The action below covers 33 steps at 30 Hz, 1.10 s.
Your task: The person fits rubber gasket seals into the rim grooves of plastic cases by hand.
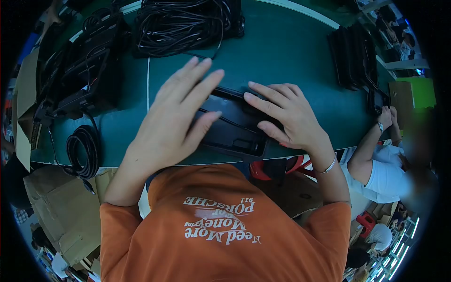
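Observation:
A black plastic housing (224, 141), like a shallow open tray, lies tilted on the green table in front of me. A thin black cable (230, 121) runs across its inside. My left hand (174, 110) is over the housing's left side, fingers stretched out and thumb apart, holding nothing visible. My right hand (293, 113) is at the housing's right end, fingers spread and slightly bent over its edge. Whether those fingertips touch the housing is hard to tell. Both hands hide parts of its ends.
A large heap of black cable (183, 28) lies at the back. Several black housings (89, 70) are stacked at left, beside a coiled cable (83, 151). More black housings (350, 56) stand at right, near a co-worker's hands (388, 116). Cardboard (66, 207) lies below the table edge.

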Motion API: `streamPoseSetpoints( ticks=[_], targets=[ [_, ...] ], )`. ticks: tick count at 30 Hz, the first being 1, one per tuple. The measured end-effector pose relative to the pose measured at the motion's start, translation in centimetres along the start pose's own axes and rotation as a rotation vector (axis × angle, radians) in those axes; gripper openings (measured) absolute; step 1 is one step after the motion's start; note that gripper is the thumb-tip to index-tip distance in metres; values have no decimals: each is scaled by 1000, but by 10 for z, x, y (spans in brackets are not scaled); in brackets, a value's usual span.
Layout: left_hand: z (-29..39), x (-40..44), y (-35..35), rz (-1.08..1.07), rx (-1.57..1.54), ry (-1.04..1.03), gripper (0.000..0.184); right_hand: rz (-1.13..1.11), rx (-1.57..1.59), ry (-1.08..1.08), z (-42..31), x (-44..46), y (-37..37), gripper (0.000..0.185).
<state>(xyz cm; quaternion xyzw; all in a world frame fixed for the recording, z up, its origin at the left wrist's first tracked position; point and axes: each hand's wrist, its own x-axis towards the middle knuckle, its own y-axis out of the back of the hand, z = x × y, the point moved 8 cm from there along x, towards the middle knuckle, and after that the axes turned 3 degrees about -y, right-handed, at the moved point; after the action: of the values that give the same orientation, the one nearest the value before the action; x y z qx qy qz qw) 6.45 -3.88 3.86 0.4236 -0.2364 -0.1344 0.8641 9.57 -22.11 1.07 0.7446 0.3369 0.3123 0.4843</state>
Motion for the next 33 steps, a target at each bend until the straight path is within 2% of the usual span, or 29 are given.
streamPoseSetpoints(
  ticks=[2, 4, 5, 12, 14, 18, 24, 27, 33],
  targets=[
    [-12, -4, 6, 58, 84, 11, 61, 3, -77, 39, 1, 3, -1, 57],
    [-29, -13, 0, 120, -219, 112, 61, -26, -66, 52, -4, 13, -4, 59],
    [-30, -13, -4, 96, -276, 115, 63, -55, -61, 54, -6, 17, -7, 60],
    [-38, -17, -3, 169, -332, 164, 72, -19, 36, 95, -13, 39, -4, 56],
    [-43, -18, -6, 180, -461, 221, 77, -106, -43, 95, -11, 44, -12, 59],
    [-43, -19, -7, 190, -472, 235, 80, -43, -53, 160, -21, 59, -6, 59],
    [-46, -21, -4, 210, -453, 197, 82, -133, 14, 148, -23, 74, -20, 58],
    [-48, -21, -7, 228, -554, 216, 84, -40, 8, 181, -31, 82, -13, 58],
    [-54, -23, -8, 237, -586, 232, 86, -61, -103, 200, -33, 86, -21, 58]
  ],
)
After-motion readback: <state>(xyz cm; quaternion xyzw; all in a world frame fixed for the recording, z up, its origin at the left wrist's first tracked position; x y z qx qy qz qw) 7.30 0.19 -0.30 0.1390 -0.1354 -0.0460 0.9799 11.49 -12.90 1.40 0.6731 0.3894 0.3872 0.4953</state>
